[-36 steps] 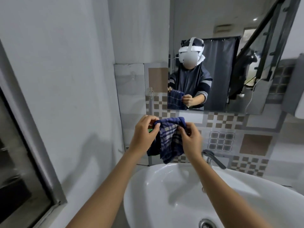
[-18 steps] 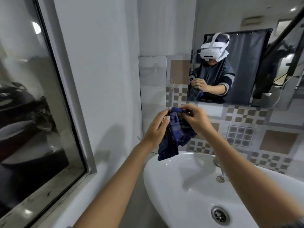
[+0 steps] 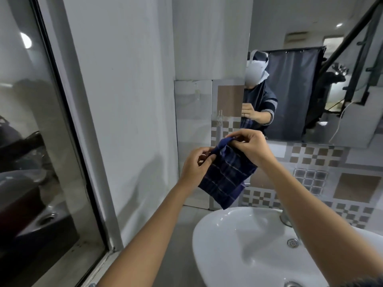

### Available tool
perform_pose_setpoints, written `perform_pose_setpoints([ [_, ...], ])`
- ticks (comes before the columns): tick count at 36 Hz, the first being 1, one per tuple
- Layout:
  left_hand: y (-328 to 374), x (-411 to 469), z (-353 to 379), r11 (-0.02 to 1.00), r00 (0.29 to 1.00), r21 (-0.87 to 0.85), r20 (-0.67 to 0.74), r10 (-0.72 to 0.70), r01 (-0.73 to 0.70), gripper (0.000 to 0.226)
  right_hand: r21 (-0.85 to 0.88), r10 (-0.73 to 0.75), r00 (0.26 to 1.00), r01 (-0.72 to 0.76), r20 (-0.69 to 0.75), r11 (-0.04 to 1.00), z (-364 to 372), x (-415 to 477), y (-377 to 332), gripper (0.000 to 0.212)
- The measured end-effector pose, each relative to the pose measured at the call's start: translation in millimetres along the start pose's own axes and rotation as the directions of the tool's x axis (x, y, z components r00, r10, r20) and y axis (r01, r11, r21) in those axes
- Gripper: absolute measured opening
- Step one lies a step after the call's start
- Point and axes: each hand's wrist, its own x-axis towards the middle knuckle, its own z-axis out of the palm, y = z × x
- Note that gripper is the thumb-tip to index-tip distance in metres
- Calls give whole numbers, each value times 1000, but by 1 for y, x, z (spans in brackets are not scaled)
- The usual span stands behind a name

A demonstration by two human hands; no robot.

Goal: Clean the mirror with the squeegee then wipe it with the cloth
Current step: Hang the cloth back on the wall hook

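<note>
A dark blue checked cloth [image 3: 226, 177] hangs in front of me above the left rim of the sink. My left hand [image 3: 196, 166] pinches its upper left edge. My right hand [image 3: 251, 147] grips its top corner a little higher and to the right. The mirror [image 3: 310, 90] is on the wall at the upper right, showing my reflection holding the cloth. A pale upright handle [image 3: 219, 129], possibly the squeegee, hangs on the tiled wall just left of the mirror; I cannot tell for sure.
A white sink [image 3: 259, 245] sits at the lower right with its drain [image 3: 292, 242] and the tap base behind my right forearm. A dark window [image 3: 31, 141] with a metal frame fills the left side. Patterned tiles [image 3: 321, 179] run under the mirror.
The view has swung left, bringing the window into sight. Both hands have shifted on the cloth, which now hangs flatter; my right hand holds its top corner higher.
</note>
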Motion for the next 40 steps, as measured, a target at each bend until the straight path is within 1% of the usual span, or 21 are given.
perform_pose_setpoints([
  [5, -9, 37, -21, 990, 992, 115, -81, 94, -84, 13, -75, 7, 1000, -6, 24, 997, 1, 26, 0, 18],
  [8, -11, 66, -34, 977, 982, 162, -106, 157, -139, 15, -111, 18, 999, -12, 50, 994, 0, 44, -2, 12],
  [13, -5, 114, -45, 961, 962, 206, -162, 218, -183, 16, -119, -29, 997, 21, -72, 993, 5, 82, -10, 8],
  [17, 3, 156, -52, 966, 926, 169, -290, 241, -198, 15, -73, -20, 983, 6, -182, 997, 15, 121, -23, 9],
  [20, 5, 187, -57, 964, 897, 162, -359, 257, -212, 13, -86, -10, 969, -11, -245, 996, 24, 152, -29, 8],
  [23, 1, 216, -64, 960, 879, 175, -392, 271, -218, 13, -94, -20, 959, -8, -284, 996, 32, 183, -32, 4],
  [25, -2, 233, -67, 960, 880, 186, -394, 267, -208, 15, -103, -37, 953, 6, -302, 995, 38, 202, -34, 2],
  [27, -4, 247, -69, 966, 877, 172, -413, 247, -191, 15, -129, -70, 945, 29, -321, 991, 44, 218, -35, 6],
  [29, -7, 259, -68, 962, 853, 184, -451, 263, -200, 15, -168, -105, 935, 50, -340, 985, 50, 232, -34, 10],
  [32, -17, 272, -65, 950, 814, 227, -497, 301, -213, 16, -274, -170, 921, 72, -350, 959, 61, 246, -25, 10],
  [34, -27, 275, -61, 950, 805, 235, -511, 302, -207, 16, -325, -192, 921, 78, -338, 942, 67, 247, -16, 11],
  [36, -36, 275, -57, 951, 803, 232, -517, 297, -202, 17, -348, -193, 927, 75, -321, 935, 73, 244, -6, 12],
  [40, -48, 270, -51, 956, 806, 194, -516, 289, -219, 18, -335, -200, 930, 91, -310, 938, 81, 234, 10, 16],
])
